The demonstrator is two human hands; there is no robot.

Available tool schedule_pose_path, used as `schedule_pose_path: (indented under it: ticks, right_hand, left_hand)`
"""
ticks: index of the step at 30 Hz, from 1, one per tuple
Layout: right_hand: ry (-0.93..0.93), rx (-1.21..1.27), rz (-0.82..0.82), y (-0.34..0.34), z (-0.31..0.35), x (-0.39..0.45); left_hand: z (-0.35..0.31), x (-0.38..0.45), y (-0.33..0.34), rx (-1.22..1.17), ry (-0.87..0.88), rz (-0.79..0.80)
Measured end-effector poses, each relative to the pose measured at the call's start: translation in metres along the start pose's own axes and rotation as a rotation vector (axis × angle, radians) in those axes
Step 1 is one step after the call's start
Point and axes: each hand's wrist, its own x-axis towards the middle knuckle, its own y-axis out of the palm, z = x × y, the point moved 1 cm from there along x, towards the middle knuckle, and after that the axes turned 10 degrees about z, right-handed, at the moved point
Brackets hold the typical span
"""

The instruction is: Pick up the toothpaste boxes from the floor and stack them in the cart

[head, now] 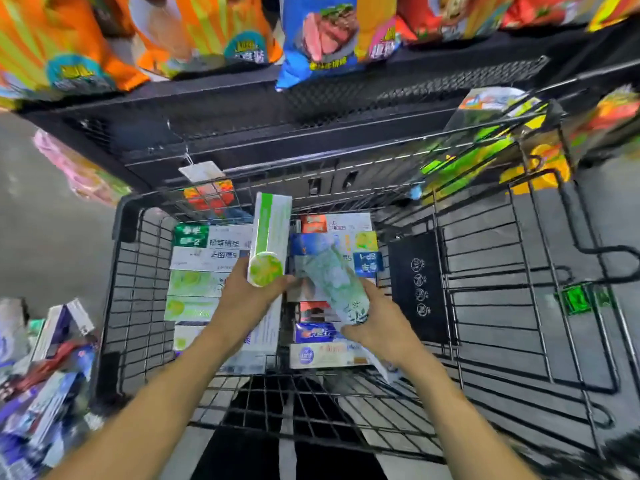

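Trouble, as I judge it from the head view, would come from having both hands loaded at once over a cart that is already tightly packed. My left hand grips the near end of a white-and-lime-green toothpaste box, fingers curled under its round citrus end panel, and the box stands tilted up and away from me above the black wire shopping cart. Held only by one end, it could swing or slip out and knock the two flat rows of toothpaste boxes lying on the cart floor out of line. My right hand clasps a pale mint-green toothpaste box with a leaf print, which slants from my palm toward the middle of the cart, just beside the lime box; the two could bump if I lower them together. This picture is blurred there, so I cannot tell whether the mint box already touches the boxes under it.

Both my bare forearms reach forward over the near rim of the cart, wrists close together above the stacked rows. More toothpaste boxes lie in a loose purple-and-white heap on the floor to my left, not yet collected. Bright snack bags hang on the dark shelf beyond the cart.
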Motion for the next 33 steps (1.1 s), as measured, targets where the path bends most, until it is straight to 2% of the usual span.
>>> schedule_pose_path:
  ticks: [3, 6, 9, 16, 19, 23, 26, 28, 33]
  right_hand:
    - [0.028, -0.225, 0.005, 0.009, -0.02, 0.027]
    - [0.036, -0.415, 0.078, 0.017, -0.036, 0.054]
    - [-0.01, -0.623, 0.124, 0.026, -0.051, 0.082]
    - [-0.123, -0.842, 0.14, 0.049, -0.071, 0.133]
    - [-0.118, -0.939, 0.095, 0.057, -0.076, 0.15]
    - [-0.113, -0.965, -0.004, 0.062, -0.083, 0.158]
    - [-0.167, -0.904, -0.172, 0.061, -0.087, 0.152]
    - [-0.141, -0.862, -0.265, 0.055, -0.091, 0.148]
    - [-0.073, -0.771, -0.223, 0.045, -0.098, 0.147]
  left_hand:
    - [0.024, 0.018, -0.002, 0.041, -0.021, -0.017]
    - [0.046, 0.033, -0.006, 0.044, -0.056, -0.057]
    - [0.065, 0.047, -0.01, 0.074, -0.083, -0.095]
    - [0.091, 0.062, -0.012, 0.158, -0.095, -0.108]
    - [0.099, 0.068, -0.01, 0.171, -0.079, -0.096]
    - [0.104, 0.073, -0.008, 0.176, -0.096, -0.08]
    - [0.107, 0.075, -0.006, 0.176, -0.099, -0.069]
    - [0.108, 0.076, -0.004, 0.178, -0.087, -0.057]
    - [0.111, 0.076, 0.003, 0.26, -0.054, 0.031]
